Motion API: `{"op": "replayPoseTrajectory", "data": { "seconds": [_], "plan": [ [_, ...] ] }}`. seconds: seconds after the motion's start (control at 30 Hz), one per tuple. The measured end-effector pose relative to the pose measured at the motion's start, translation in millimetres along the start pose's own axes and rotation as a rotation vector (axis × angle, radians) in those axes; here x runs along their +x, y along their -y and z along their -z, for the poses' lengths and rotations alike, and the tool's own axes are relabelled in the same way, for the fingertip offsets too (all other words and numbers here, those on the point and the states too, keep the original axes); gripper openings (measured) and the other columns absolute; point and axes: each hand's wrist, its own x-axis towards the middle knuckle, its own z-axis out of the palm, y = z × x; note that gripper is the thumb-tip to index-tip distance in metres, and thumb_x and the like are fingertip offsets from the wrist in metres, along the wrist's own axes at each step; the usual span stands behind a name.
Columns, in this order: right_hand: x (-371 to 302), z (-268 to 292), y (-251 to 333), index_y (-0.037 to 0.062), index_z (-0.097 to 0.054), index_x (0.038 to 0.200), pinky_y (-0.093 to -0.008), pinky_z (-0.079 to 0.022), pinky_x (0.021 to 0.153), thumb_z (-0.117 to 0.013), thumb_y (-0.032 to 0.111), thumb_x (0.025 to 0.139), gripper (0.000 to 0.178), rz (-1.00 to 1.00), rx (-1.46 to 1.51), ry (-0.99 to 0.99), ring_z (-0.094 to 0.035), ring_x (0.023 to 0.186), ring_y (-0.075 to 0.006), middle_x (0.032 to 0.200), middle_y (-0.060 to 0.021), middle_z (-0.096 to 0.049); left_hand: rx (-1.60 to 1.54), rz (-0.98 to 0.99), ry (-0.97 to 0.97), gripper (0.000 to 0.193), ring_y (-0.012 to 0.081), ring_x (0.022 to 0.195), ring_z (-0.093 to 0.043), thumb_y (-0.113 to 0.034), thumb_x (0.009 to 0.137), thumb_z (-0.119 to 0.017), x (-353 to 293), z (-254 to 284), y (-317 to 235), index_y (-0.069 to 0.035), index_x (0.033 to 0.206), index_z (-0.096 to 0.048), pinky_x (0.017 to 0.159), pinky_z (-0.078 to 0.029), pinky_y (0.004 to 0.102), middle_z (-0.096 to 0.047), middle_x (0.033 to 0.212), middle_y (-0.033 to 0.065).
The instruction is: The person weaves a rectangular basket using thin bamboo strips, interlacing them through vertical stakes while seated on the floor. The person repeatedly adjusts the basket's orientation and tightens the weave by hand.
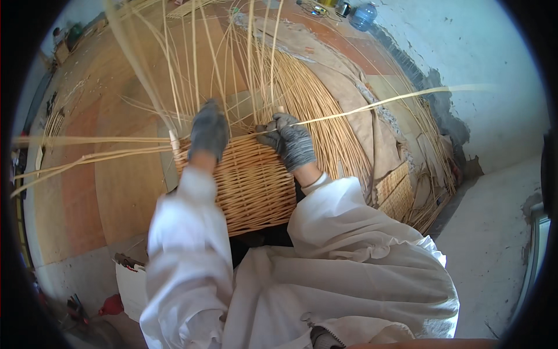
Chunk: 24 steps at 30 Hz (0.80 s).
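Observation:
A partly woven wicker basket [256, 192] rests at my lap, its tan wall facing me and tall upright stakes [193, 64] rising from its far side. My right hand [289, 141], in a grey glove, is closed at the right end of the basket's top edge. Its fingers pinch a long pale wicker strand [360, 109] that runs out to the right. My left hand [209, 131], also gloved in grey, is over the left part of that edge, among the stakes; motion smears its fingers. Several loose strands [99, 152] stick out left from the basket's left corner post [175, 146].
A large bundle of wicker rods [325, 110] lies on the floor beyond my right hand, beside a brown cloth [354, 125]. A flat woven panel [395, 189] is near the right wall. A blue water jug [364, 17] stands far off. At lower left is a red object [111, 305].

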Motion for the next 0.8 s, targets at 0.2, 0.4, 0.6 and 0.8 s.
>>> {"op": "replayPoseTrajectory", "data": {
  "seconds": [0.2,0.4,0.6,0.8],
  "plan": [
    [9,45,33,0.0019,-0.050,0.106,-0.0453,-0.054,0.074,-0.061,0.015,0.082,0.030,-0.072,-0.105,0.051,-0.060,0.088,-0.0326,0.088,-0.0120,-0.058,-0.327,0.240,0.214,0.057,0.0298,0.104,-0.053,-0.037,0.082,-0.055,-4,9,-40,-0.007,0.129,-0.041,0.091,-0.039,0.0425,-0.048,0.120,0.0226],
    [141,7,34,0.0056,-0.042,0.127,-0.0333,-0.041,0.094,-0.056,0.023,0.084,0.048,0.684,-2.052,0.269,-0.051,0.108,-0.0296,0.113,-0.0200,-0.055,0.035,0.422,0.417,0.098,0.0379,0.121,-0.038,-0.068,0.062,-0.061,7,4,-105,-0.021,0.140,-0.026,0.099,-0.030,0.0449,-0.030,0.135,0.0264],
    [13,104,54,0.0101,-0.045,0.124,-0.0297,-0.048,0.055,-0.046,0.006,0.087,0.037,0.056,-0.072,-0.088,-0.050,0.051,-0.0155,0.067,-0.0095,-0.058,-0.079,0.392,0.122,0.065,0.0379,0.122,-0.032,-0.058,0.072,-0.059,-20,-14,-93,-0.015,0.121,-0.054,0.102,-0.022,0.0487,-0.036,0.129,0.0267],
    [-40,50,86,0.0064,-0.048,0.120,-0.0298,-0.052,0.056,-0.059,0.011,0.084,0.037,-0.135,-0.934,-0.334,-0.060,0.061,-0.0187,0.083,-0.0120,-0.064,-0.315,0.217,-0.516,0.049,0.0364,0.115,-0.041,-0.038,0.079,-0.062,-73,-11,-83,-0.004,0.114,-0.055,0.099,-0.031,0.0456,-0.044,0.120,0.0233]
  ]
}}
